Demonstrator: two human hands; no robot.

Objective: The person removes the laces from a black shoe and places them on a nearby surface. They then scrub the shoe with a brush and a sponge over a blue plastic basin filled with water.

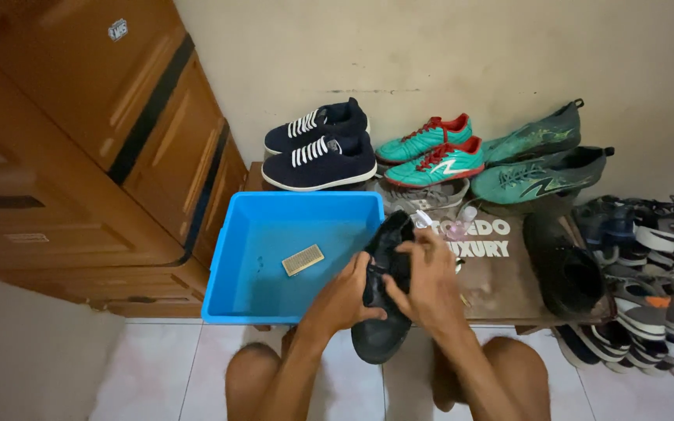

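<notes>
A black shoe (381,331) is held over the right rim of a blue plastic tub (237,257), toe toward me. My left hand (346,296) grips its side from the left. My right hand (429,282) is closed on the shoe's upper from the right, fingers at the opening. Inside the tub lies a small rectangular brush (303,260). A second black shoe (563,269) rests on the brown board (501,292) to the right.
Against the wall stand a pair of navy sneakers (317,152), teal shoes with red laces (431,152) and green cleats (544,160). Several more sneakers (649,288) are stacked at the right. A wooden cabinet (79,140) fills the left. My knees are over white floor tiles.
</notes>
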